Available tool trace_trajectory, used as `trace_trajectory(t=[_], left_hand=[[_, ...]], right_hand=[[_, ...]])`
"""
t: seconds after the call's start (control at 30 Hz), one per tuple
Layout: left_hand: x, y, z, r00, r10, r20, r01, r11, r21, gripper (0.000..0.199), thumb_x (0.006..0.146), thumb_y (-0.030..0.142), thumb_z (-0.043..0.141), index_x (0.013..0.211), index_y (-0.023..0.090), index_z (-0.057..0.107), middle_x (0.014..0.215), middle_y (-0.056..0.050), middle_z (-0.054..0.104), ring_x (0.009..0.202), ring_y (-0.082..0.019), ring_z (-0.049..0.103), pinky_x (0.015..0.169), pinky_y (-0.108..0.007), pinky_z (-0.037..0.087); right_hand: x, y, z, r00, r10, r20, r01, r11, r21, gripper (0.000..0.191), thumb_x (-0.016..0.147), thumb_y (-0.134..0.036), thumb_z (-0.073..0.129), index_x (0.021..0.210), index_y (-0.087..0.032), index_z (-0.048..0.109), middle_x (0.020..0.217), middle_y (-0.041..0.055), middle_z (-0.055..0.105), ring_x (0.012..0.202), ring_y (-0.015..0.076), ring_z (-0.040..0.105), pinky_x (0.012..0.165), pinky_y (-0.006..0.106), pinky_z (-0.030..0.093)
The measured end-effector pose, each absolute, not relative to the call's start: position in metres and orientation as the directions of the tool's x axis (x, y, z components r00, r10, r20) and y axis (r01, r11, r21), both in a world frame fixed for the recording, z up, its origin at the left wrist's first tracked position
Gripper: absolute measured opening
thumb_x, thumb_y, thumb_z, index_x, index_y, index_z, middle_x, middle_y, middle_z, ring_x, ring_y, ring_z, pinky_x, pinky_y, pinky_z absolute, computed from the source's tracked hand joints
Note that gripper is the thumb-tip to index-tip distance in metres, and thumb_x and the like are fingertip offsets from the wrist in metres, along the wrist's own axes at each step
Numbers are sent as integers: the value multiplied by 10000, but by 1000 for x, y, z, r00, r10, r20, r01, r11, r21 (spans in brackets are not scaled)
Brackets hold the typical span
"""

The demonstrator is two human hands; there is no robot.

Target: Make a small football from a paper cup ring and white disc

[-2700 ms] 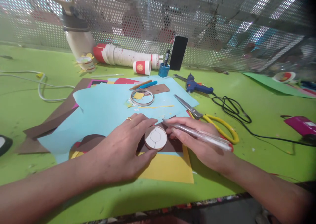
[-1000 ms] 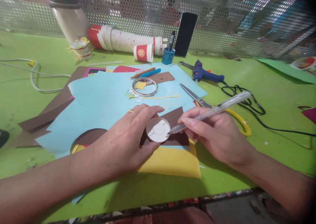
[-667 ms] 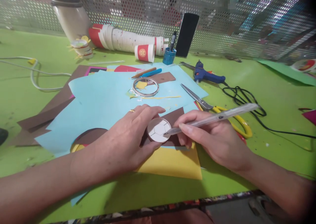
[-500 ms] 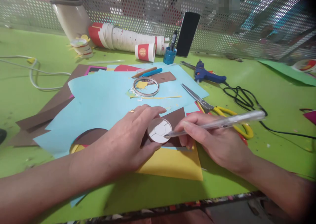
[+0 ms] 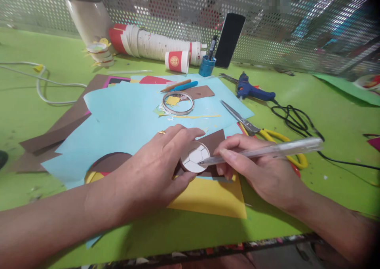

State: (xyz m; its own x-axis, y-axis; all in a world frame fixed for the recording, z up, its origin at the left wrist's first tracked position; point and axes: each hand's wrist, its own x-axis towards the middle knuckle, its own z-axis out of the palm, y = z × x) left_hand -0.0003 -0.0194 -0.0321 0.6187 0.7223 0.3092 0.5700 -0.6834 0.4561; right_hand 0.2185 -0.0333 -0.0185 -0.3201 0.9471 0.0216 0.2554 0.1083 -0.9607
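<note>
A small white paper disc point(image 5: 194, 158) bears thin dark lines: a hexagon with short strokes running to its edge, like a football. My left hand point(image 5: 160, 164) is closed around its left side, thumb below and index finger above. In my right hand point(image 5: 255, 166) is a clear pen point(image 5: 273, 148), its tip touching the disc at the lower right of the hexagon. Brown paper point(image 5: 216, 138) and yellow paper point(image 5: 213, 199) lie under the hands, with a large light blue sheet point(image 5: 118, 110) beyond them.
Yellow-handled scissors point(image 5: 240, 118) lie behind my right hand, near a blue glue gun point(image 5: 252, 90) with a black cord. A tape ring point(image 5: 178, 112) holds paper scraps. Farther back are stacked paper cups point(image 5: 160, 43), a blue pot point(image 5: 207, 66) and a phone point(image 5: 230, 39).
The pen tip still rests on the disc, and a line near the hexagon's lower right looks slightly longer. The whole view has shifted a little; both hands keep their hold.
</note>
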Motion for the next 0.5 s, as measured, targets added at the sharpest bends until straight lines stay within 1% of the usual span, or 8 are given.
trace_trajectory(t=[0.27, 0.5], left_hand=[[0, -19, -31, 620, 712, 330, 563, -696, 445, 527, 839, 137, 606, 1314, 205, 388, 1101, -62, 601, 997, -223, 604, 827, -326, 490], [1, -19, -31, 617, 712, 336, 563, -697, 443, 523, 831, 135, 612, 1310, 182, 408, 1089, -66, 602, 1026, -229, 600, 869, -328, 483]], right_hand=[[220, -34, -18, -335, 942, 30, 284, 132, -950, 152, 956, -242, 573, 828, -193, 638, 673, -27, 653, 610, 84, 597, 579, 190, 520], [219, -34, -16, -333, 943, 32, 309, 141, -940, 149, 945, -244, 581, 816, -192, 635, 673, -31, 647, 603, 80, 598, 579, 186, 523]])
